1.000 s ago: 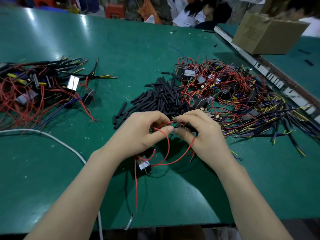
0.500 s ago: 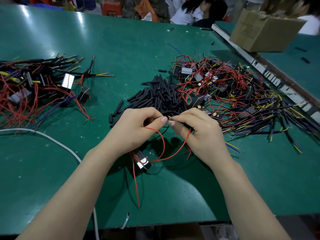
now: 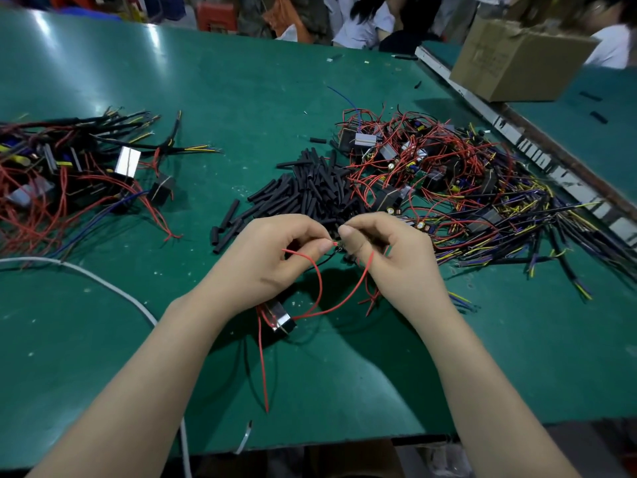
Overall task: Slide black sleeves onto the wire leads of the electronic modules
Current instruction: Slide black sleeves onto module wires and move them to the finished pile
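Threading a sleeve: the left hand [image 3: 272, 257] pinches a red lead [image 3: 319, 281] near its tip, the right hand [image 3: 386, 257] pinches what looks like a black sleeve [image 3: 339, 249] — mostly hidden. The module [image 3: 281, 317] hangs below, above the table [image 3: 103, 357]. Keep the lead tip short and stiff, aligned with the sleeve's bore, before pushing.

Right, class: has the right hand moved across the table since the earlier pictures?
No, not noticeably. The right hand stays at the near edge of the pile of black sleeves, its fingertips meeting the left hand.
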